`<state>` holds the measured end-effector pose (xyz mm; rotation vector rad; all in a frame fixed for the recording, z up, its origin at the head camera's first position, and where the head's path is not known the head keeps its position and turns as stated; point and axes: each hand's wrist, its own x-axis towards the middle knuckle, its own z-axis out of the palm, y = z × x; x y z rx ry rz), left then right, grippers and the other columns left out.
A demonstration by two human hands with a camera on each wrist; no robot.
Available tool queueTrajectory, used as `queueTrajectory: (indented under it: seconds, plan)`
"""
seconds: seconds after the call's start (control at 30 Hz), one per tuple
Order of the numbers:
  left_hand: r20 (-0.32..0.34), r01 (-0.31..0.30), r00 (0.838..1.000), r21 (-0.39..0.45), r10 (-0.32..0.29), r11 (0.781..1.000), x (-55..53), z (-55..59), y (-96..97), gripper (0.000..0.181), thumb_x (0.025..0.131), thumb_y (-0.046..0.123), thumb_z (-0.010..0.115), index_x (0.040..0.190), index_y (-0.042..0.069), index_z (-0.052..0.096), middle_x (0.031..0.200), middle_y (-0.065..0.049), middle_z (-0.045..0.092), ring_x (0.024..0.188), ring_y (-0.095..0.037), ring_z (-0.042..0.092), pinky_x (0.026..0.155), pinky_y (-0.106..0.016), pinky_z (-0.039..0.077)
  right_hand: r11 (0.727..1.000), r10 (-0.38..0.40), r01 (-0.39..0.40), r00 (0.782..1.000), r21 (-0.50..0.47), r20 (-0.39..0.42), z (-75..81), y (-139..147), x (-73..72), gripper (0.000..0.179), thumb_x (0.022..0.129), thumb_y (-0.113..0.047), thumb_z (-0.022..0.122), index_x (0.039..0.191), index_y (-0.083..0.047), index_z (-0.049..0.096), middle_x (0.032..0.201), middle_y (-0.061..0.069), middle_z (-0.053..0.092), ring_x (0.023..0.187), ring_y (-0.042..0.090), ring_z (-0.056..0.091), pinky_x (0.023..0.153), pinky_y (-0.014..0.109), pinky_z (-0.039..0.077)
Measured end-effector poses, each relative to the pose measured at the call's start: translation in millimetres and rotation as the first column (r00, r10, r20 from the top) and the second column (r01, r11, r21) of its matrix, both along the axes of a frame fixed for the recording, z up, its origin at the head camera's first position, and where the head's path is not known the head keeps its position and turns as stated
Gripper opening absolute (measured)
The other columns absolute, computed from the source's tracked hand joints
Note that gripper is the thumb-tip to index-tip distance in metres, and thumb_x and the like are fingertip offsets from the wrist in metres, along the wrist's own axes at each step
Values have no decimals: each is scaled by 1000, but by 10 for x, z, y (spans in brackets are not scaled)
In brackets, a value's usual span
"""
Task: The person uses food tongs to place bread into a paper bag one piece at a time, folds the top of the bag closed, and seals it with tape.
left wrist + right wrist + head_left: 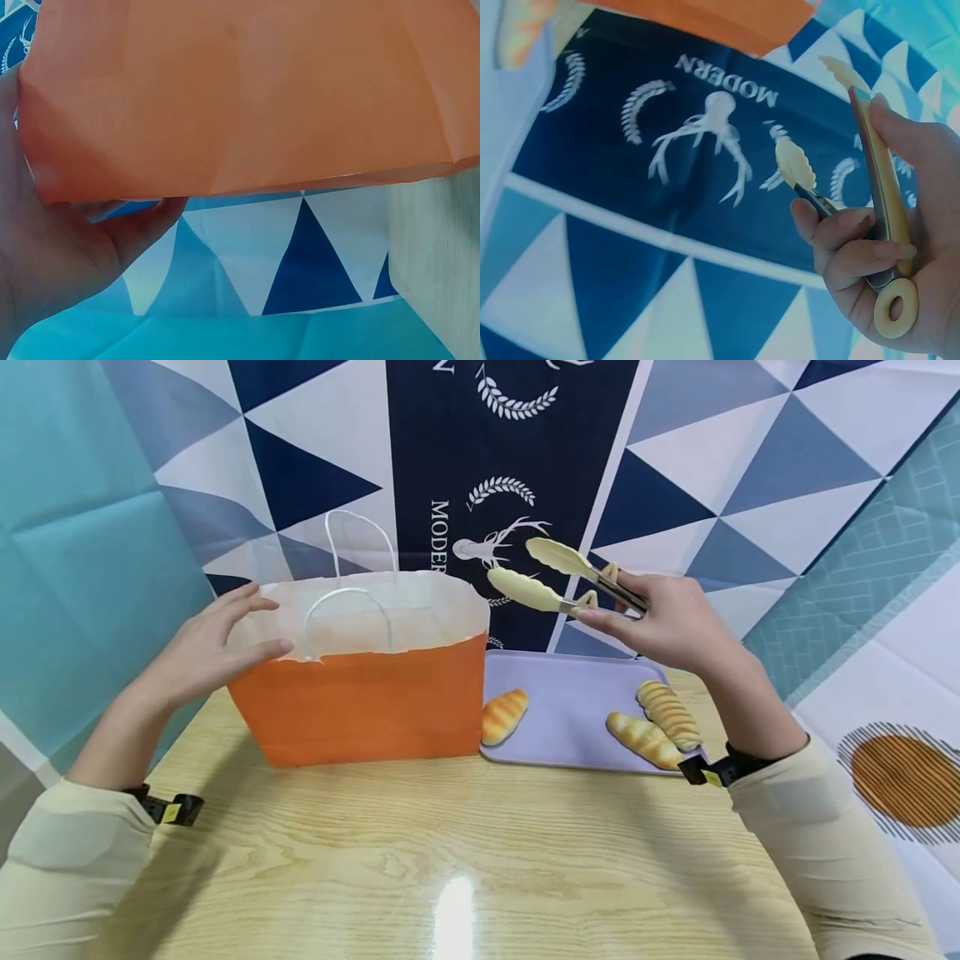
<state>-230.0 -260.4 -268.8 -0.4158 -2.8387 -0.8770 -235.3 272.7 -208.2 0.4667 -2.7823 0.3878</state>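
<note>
An orange paper bag (375, 710) with a pale inside and white cord handles stands upright on the table. My left hand (213, 639) is at its left top corner, thumb and fingers spread and fairly straight over the rim; the left wrist view shows the bag's orange side (247, 97) beside that hand. My right hand (678, 618) grips a pair of tongs (573, 581) above the tray, right of the bag. The tongs' two cream, scalloped tips stand apart with nothing between them. In the right wrist view, fingers curl round the tongs' handle (889, 202).
A lilac tray (570, 702) lies right of the bag at the table's back. On it are one bread roll (505, 717) beside the bag and two others (643, 739) (667, 714) at the right end. A patterned cloth (510, 452) hangs behind the wooden table (360, 860).
</note>
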Motion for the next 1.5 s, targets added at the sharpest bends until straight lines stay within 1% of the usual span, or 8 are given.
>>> queueTrajectory:
  seconds: [0.07,0.17,0.37,0.57,0.73,0.87,1.23,1.5]
  plan:
    - [1,1,1000,1,-1,1000,-8,9,-7,74,100,51,64,155,5,47,177,-14,12,158,-51,15,113,-85,19,1000,-19,19,999,5,28,-68,79,-4,60,95,-68,65,106,-10,68,81,9,61,64,27,48,56,41,36]
    - [-4,-1,1000,-5,1,1000,-19,24,-14,73,101,50,64,155,4,47,177,-14,13,158,-51,15,113,-84,19,999,-36,35,998,7,61,-188,171,-16,66,95,-68,65,120,-8,68,84,9,64,62,26,49,54,40,38]
    - [15,2,1000,-16,-2,1000,-37,20,-33,74,101,49,63,156,3,45,177,-15,10,158,-52,14,115,-83,17,998,-13,7,994,55,104,-498,308,-75,63,93,-67,70,115,-8,67,76,6,58,60,23,48,56,38,37]
    - [24,0,1000,-14,0,1000,-35,6,-32,74,101,49,63,156,3,45,177,-14,10,157,-52,14,114,-83,18,986,66,-94,979,141,192,-815,390,-168,92,87,-69,77,144,1,62,81,6,64,68,20,54,61,36,44]
    - [28,-2,1000,-15,3,1000,-27,8,-31,74,101,49,63,156,3,45,177,-15,10,157,-52,14,114,-83,18,958,149,-203,955,201,255,-1062,402,-247,101,79,-75,79,143,1,64,92,6,71,75,16,59,67,37,51]
    - [23,-3,1000,-10,3,1000,-7,9,-20,74,101,50,64,156,4,46,177,-16,11,157,-53,15,113,-84,18,944,155,-224,950,243,272,-1202,388,-290,105,74,-77,81,144,-1,64,95,2,69,81,16,64,69,38,54]
    - [21,-6,1000,-21,6,1000,-11,6,-5,73,101,50,64,154,3,47,177,-16,12,157,-52,17,114,-82,19,934,211,-285,927,217,311,-1273,421,-515,104,72,-74,85,145,-2,63,96,1,70,86,19,66,72,38,54]
    - [21,-1,1000,-18,1,1000,-13,3,4,72,101,49,63,154,3,47,177,-15,11,157,-52,16,115,-82,19,920,217,-320,896,225,387,-1165,456,-702,100,73,-67,89,147,-4,62,102,5,71,90,19,64,78,41,54]
